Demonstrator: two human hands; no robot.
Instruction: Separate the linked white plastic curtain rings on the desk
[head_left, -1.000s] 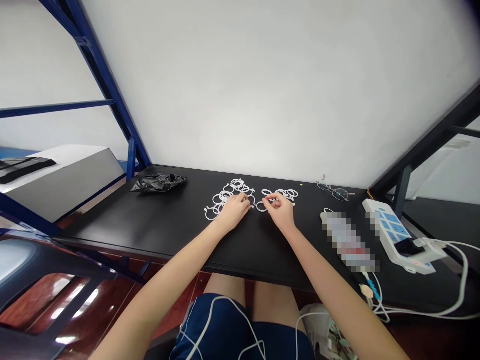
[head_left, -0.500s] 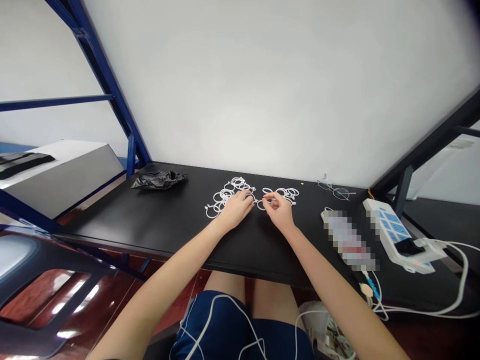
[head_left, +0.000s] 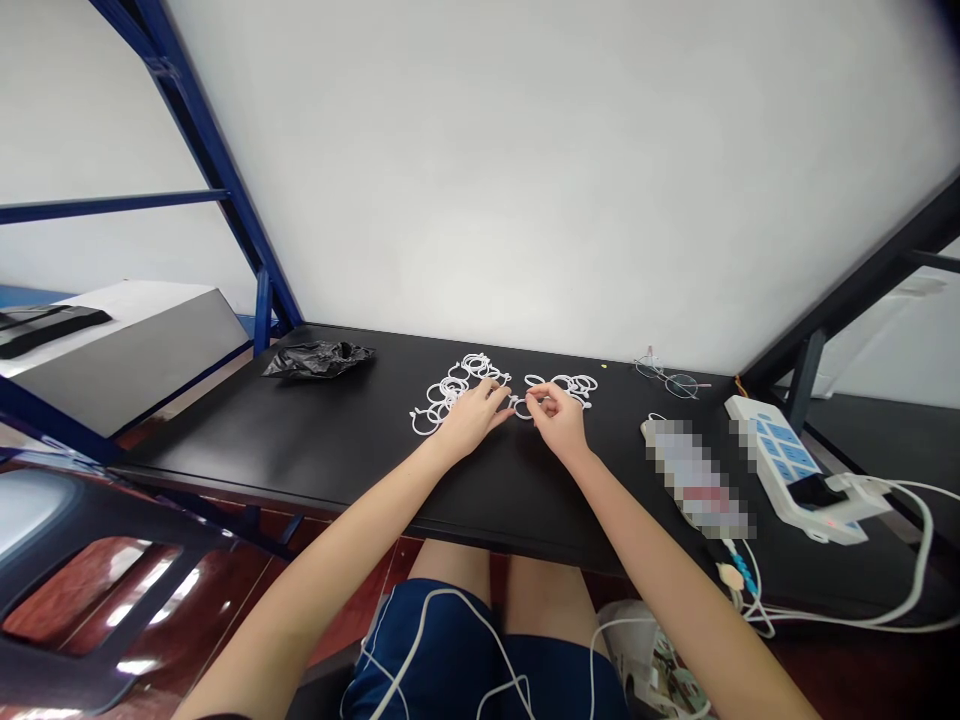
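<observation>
My right hand [head_left: 559,415] pinches a thin white ring [head_left: 523,409] by its right side, low over the black desk. My left hand [head_left: 474,415] is just left of that ring, thumb and fingers apart, and I see nothing held in it. Beyond and left of my left hand lies a loose pile of white rings [head_left: 433,412], several with a small knob-like end. A smaller group of white rings [head_left: 577,385] lies behind my right hand, which partly hides it.
A crumpled black plastic bag [head_left: 319,360] lies on the desk [head_left: 300,440] at left. To the right are eyeglasses [head_left: 681,386], a blurred phone [head_left: 694,480] and a power strip [head_left: 787,460] with white cables [head_left: 919,570]. A wall [head_left: 480,200] stands behind.
My left thumb and fingers have parted, leaving the ring between the hands. My right hand keeps its pinch almost in place. The ring groups look unchanged.
</observation>
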